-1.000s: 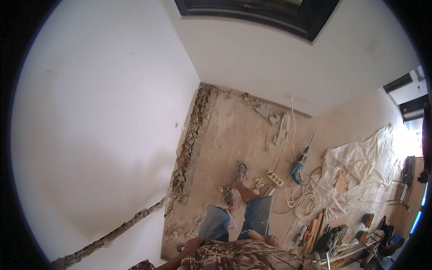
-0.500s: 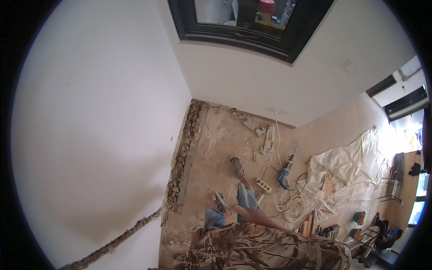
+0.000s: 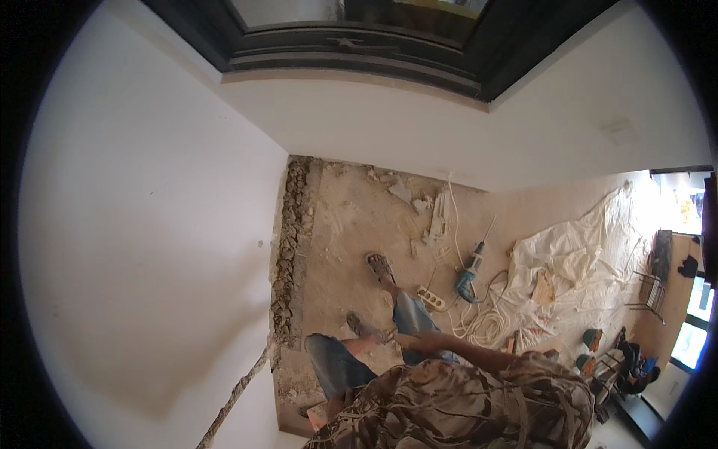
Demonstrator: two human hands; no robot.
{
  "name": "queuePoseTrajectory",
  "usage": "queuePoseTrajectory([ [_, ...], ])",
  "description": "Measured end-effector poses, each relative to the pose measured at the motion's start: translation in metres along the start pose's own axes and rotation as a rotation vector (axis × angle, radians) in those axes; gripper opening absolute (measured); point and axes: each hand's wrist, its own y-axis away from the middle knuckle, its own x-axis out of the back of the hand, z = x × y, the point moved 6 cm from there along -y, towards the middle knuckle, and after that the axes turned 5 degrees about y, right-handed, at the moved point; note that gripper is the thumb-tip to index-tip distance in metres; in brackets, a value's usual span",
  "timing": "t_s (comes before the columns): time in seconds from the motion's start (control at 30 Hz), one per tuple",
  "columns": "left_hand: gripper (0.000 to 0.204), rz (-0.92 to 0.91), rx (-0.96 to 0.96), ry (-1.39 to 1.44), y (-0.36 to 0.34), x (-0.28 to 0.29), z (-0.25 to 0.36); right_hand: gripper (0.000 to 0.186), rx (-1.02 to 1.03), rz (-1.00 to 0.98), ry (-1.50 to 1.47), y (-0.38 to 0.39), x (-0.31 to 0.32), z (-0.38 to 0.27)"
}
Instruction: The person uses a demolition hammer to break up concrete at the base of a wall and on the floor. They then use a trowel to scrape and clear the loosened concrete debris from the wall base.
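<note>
My right hand [image 3: 422,342] lies over my right thigh, just above the blue jeans leg [image 3: 413,316]. Its fingers look stretched toward the left, small in the picture, and no object shows in them. Low by my left thigh, my left hand [image 3: 340,398] is mostly in shadow beside the patterned shirt [image 3: 456,400], so its fingers cannot be made out. To the right of my right foot, a teal rotary hammer drill [image 3: 467,280] with a long bit lies on the floor. A white power strip [image 3: 431,299] sits between it and my leg.
A broken trench [image 3: 288,262] runs along the left wall's base, meeting a groove [image 3: 238,393] cut in the wall. Rubble pieces [image 3: 437,217] lie near the far wall. Coiled white cable [image 3: 482,328] and a crumpled plastic sheet [image 3: 576,262] spread right. A dark-framed window [image 3: 359,63] is ahead.
The view has shifted nearer the window, which now looks larger. My left thigh shows more, spread outward to the left. My right hand rests closer to my right thigh. The drill stays on the floor.
</note>
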Motion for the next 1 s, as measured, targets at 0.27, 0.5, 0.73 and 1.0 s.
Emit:
queuePoseTrajectory([
  [0.27, 0.032, -0.038, 0.105, 0.052, -0.010, -0.015, 0.021, 0.065, 0.110, -0.126, 0.079, 0.006, 0.041, -0.025],
  [0.5, 0.031, -0.039, 0.168, 0.128, -0.027, -0.019, -0.010, 0.060, 0.202, -0.038, 0.357, -0.044, 0.085, -0.029],
  [0.73, 0.033, -0.015, 0.350, 0.323, -0.052, 0.024, -0.094, 0.067, 0.047, 0.545, 0.265, -0.213, 0.221, 0.013],
  [1.0, 0.036, 1.600, -0.541, -0.419, -0.072, 0.359, 0.046, 0.050, -0.126, 0.571, 0.191, -0.380, 0.279, 0.085],
])
